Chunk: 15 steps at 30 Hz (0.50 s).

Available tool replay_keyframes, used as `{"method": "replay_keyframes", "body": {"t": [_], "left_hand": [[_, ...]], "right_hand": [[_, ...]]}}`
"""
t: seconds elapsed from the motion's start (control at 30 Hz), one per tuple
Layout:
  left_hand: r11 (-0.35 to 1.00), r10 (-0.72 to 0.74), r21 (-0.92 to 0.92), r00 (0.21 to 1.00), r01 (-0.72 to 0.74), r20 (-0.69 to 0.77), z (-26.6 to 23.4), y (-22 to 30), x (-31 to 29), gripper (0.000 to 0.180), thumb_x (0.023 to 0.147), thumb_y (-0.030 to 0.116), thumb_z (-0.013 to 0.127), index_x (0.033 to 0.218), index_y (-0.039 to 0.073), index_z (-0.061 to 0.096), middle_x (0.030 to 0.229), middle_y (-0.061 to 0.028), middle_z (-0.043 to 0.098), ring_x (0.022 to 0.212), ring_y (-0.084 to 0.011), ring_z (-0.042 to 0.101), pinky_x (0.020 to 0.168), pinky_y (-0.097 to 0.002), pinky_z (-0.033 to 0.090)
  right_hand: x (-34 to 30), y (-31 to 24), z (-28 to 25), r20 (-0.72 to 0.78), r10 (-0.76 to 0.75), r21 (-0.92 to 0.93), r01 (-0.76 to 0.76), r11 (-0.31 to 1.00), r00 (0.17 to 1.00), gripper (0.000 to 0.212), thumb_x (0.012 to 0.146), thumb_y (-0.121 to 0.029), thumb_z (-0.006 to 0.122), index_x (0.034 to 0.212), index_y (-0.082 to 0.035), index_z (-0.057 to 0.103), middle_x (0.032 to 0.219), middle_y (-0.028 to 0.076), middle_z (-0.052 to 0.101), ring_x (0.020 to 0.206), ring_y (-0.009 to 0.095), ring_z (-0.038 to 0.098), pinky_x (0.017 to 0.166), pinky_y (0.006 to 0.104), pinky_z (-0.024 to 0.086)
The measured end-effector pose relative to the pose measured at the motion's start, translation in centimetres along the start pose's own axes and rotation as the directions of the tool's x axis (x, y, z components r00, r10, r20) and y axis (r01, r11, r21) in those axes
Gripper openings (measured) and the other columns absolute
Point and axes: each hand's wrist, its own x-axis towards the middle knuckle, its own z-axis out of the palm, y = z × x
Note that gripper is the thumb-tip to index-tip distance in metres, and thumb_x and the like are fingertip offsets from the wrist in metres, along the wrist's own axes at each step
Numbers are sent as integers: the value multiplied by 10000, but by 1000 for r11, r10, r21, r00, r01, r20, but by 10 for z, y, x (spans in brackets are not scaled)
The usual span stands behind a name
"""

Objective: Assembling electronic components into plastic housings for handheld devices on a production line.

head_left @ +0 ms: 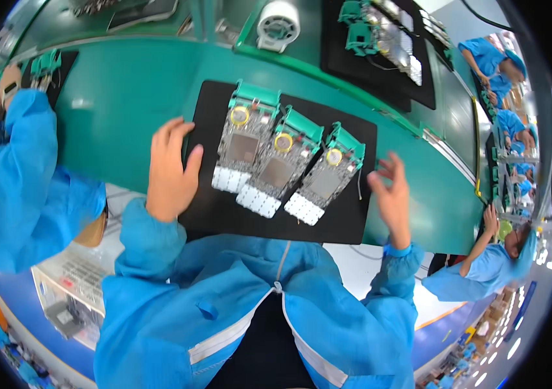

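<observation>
- my three boards (227,144): speckled grey, light and dark flecks
- green frames (255,97) across the tops, all three matching
- round parts (239,116): yellow rim, paler middle, one per board
- square chips (244,148): brownish grey on left and middle boards, plainer grey on the right one
- end blocks (230,179): white, dotted in rows
- mat (224,217) under them: plain black
- bench top (120,84): solid green; rail (340,86) brighter green
- fan (278,26): white, grey grille
- my smock (237,266): plain blue, white zip strips (224,335)
- co-worker's sleeve (29,133) on my left: same blue
- floor lane (13,301): deeper blue, orange-yellow edge line
</observation>
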Motion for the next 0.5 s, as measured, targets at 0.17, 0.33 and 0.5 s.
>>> {"method": "replay_keyframes", "body": {"t": [0.17,0.33,0.5], "left_hand": [[908,-316,-249,942,336,117,-2,-4,13,496,887,9,618,1364,-9,483,1276,-175,584,994,-226,597,869,-323,482],[464,-223,-691,828,554,514,12,-24,51,420,963,27,579,1364,-49,482,1274,-108,618,1074,-127,597,935,-280,474],[333,-50,-745,800,578,598,25,-9,84,435,984,84,574,1383,-62,479,1306,-93,606,1153,-145,580,989,-287,461]], "right_hand": [[-27,12,4,176,288,481,-337,809,941,744,877,-79,709,1510,-49,318,1346,136,541,1078,186,584,886,338,522],[-55,5,13,405,154,658,-405,635,901,760,913,30,608,1546,-57,198,1405,131,511,1233,199,550,1016,348,470],[-82,19,4,429,182,787,-465,405,885,977,869,-111,713,1597,-76,61,1598,117,276,1400,248,402,1099,370,411]]}}
